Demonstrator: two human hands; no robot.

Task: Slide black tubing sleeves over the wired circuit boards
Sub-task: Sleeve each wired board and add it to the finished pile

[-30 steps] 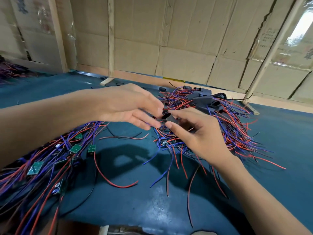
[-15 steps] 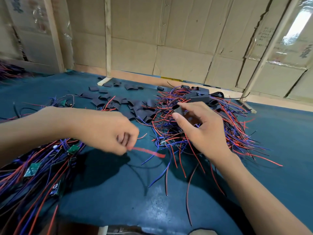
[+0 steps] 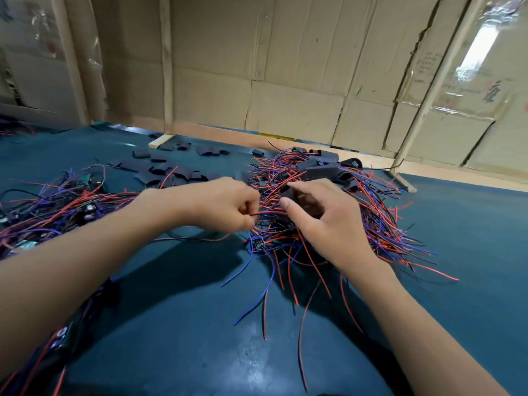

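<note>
While left hand [image 3: 228, 202] pinches one red wire [image 3: 267, 212] (taut), right hand [image 3: 323, 221] grips one sleeve [image 3: 287, 192].

A dark teal work surface [image 3: 177, 324] fills the near part of the room, with a glossy patch of reflected light toward its near edge. Behind it stands a wall of flattened brown cardboard sheets [image 3: 285, 81], creased and torn in places. Pale upright wooden posts [image 3: 166, 67] run up against the cardboard, and another slants at the right [image 3: 434, 90]. Far right, shiny clear tape [image 3: 468, 70] glints over printed cardboard
</note>
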